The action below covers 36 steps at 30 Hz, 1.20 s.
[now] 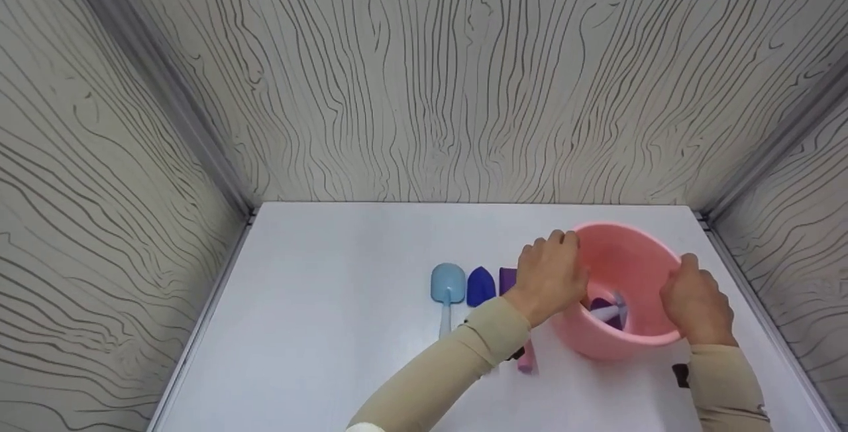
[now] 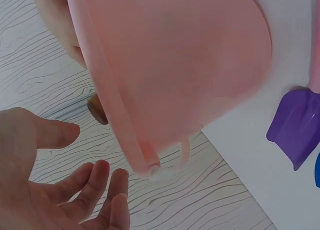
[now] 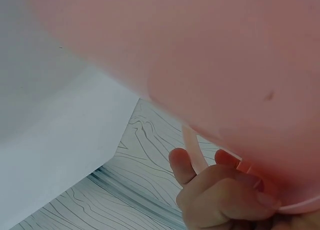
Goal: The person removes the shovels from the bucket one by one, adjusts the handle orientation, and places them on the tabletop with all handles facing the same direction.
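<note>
A pink bucket stands tilted at the right of the table, its mouth facing me. Inside it lies a purple and pale toy piece, partly seen. My right hand grips the right rim; in the right wrist view its fingers curl at the rim beside the pale handle. At the left rim is my left hand. The left wrist view shows that hand's thumb and loosely bent fingers spread apart, with a small gap to the bucket's rim and nothing held.
Left of the bucket, a light blue toy shovel, a dark blue spade and a purple shovel with a pink handle lie in a row on the white table. My left forearm covers parts of them. Wood-patterned walls enclose the table.
</note>
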Motion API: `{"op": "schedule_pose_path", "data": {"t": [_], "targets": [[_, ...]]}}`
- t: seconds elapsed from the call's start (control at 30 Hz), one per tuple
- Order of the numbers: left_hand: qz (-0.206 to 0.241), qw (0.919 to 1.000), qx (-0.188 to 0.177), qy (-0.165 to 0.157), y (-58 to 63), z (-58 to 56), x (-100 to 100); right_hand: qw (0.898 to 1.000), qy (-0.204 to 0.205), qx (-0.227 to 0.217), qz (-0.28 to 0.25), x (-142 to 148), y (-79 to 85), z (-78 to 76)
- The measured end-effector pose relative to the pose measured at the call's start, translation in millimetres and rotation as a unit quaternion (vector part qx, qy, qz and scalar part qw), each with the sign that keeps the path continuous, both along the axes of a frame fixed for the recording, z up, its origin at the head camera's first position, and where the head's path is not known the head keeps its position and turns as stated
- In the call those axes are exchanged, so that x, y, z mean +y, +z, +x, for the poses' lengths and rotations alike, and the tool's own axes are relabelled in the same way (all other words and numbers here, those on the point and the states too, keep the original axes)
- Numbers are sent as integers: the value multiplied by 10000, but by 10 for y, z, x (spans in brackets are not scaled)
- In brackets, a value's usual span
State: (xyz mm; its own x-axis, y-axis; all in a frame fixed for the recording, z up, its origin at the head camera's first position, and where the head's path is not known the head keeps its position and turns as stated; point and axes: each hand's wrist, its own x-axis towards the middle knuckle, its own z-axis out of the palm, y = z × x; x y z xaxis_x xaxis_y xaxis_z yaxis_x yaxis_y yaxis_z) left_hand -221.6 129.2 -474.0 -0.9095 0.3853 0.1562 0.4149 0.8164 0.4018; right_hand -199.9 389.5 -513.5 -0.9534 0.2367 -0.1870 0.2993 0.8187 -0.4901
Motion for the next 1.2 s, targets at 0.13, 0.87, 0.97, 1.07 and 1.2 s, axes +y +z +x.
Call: {"op": "schedule_pose_path", "data": {"t": [0.13, 0.87, 0.97, 1.07, 1.2], "targets": [[-53, 9996, 200, -174, -21, 44, 97, 10000, -16, -6, -6, 2, 0, -7], [-1397, 9845, 740, -761, -331, 117, 642, 9995, 57, 113, 304, -81, -11, -50], [-1465, 9835, 773, -726, -349, 111, 695, 9995, 23, 108, 291, -67, -6, -31], [-1773, 9771, 884, -773, -357, 134, 764, 9994, -23, 112, 313, -51, -10, -13], [-2357, 9623, 1021, -892, -369, 168, 883, 9994, -63, 109, 328, -33, -21, 1]]}}
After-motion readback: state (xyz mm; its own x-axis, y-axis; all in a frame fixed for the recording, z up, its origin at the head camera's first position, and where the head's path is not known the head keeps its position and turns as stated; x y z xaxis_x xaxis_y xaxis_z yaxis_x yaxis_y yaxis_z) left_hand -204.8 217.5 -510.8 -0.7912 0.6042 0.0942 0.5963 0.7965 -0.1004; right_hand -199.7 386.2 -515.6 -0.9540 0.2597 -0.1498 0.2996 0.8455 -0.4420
